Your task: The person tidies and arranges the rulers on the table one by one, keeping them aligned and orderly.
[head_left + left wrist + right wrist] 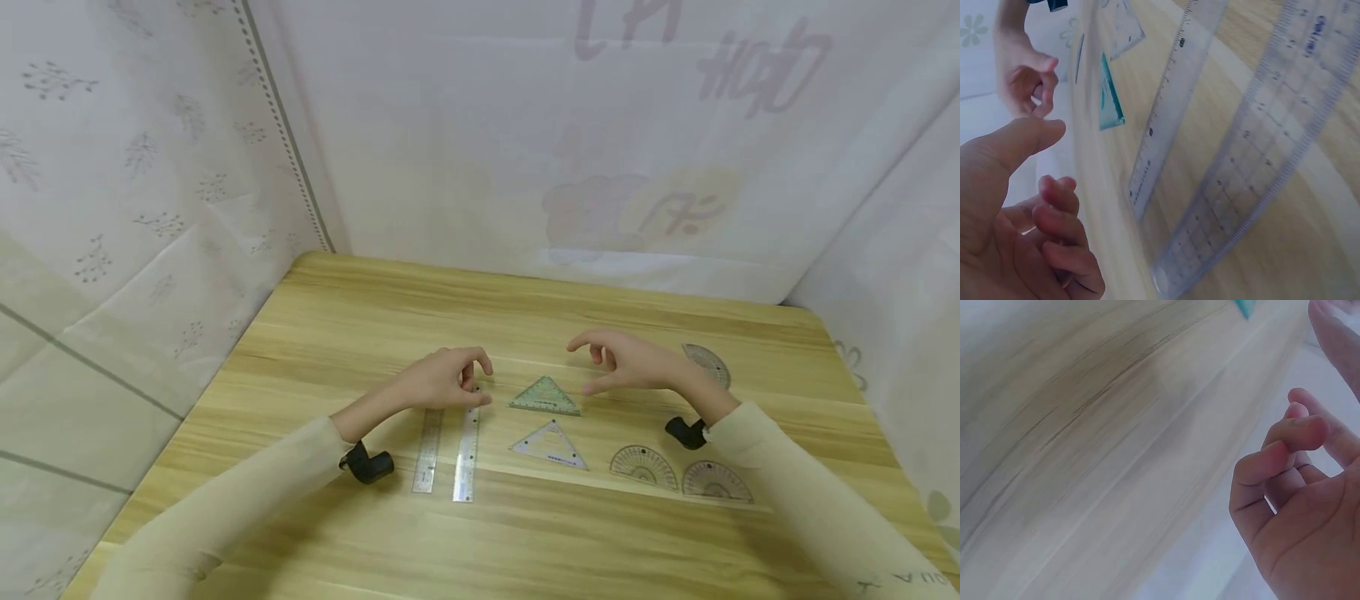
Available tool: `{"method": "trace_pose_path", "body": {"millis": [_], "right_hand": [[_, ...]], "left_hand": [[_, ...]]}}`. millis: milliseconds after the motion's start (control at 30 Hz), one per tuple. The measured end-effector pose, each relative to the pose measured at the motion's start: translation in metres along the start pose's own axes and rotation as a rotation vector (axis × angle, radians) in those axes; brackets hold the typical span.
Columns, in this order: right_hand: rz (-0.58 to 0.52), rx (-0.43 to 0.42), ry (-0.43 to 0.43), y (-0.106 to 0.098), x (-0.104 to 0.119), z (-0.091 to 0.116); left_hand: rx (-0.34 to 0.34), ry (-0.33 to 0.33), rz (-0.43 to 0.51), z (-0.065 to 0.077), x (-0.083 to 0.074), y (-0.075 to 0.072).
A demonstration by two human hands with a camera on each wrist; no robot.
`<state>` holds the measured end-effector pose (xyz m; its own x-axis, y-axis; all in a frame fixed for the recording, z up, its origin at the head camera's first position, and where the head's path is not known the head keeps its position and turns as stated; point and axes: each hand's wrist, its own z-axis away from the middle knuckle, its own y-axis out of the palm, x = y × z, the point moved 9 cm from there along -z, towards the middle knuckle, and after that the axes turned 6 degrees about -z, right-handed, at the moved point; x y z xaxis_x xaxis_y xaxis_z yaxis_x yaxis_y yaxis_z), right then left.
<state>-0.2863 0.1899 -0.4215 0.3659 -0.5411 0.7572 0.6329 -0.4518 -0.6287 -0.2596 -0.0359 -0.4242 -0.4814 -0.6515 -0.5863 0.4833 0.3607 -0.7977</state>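
Two clear straight rulers, a left one [428, 454] and a right one [466, 458], lie side by side on the table. Over their far ends hovers my left hand [442, 379], thumb and fingers apart and loosely bent, holding nothing. A green set square [546, 397] lies between the hands, with a clear set square [572, 455] just nearer. My right hand [633, 360] hangs above the table to the right of the green one, its fingers loosely curled around nothing. In the right wrist view only a green corner [1244, 307] of the set square shows.
Two clear protractors, one [643, 465] beside the other [716, 482], lie near the right forearm. A third protractor [707, 362] lies farther back, partly hidden by the right wrist. The wooden table [360, 542] meets patterned cloth walls [450, 167] at the back and sides.
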Motion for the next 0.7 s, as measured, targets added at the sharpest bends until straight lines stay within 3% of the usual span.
{"method": "trace_pose_path", "body": {"millis": [300,700], "right_hand": [[0.043,-0.073,0.068,-0.025,-0.024,0.055],[-0.025,-0.140,0.042,-0.048,-0.061,0.111]], "left_hand": [[0.075,0.085,-0.012,-0.016,-0.018,0.010],[0.099,0.112,-0.119,-0.036,-0.041,0.012]]}}
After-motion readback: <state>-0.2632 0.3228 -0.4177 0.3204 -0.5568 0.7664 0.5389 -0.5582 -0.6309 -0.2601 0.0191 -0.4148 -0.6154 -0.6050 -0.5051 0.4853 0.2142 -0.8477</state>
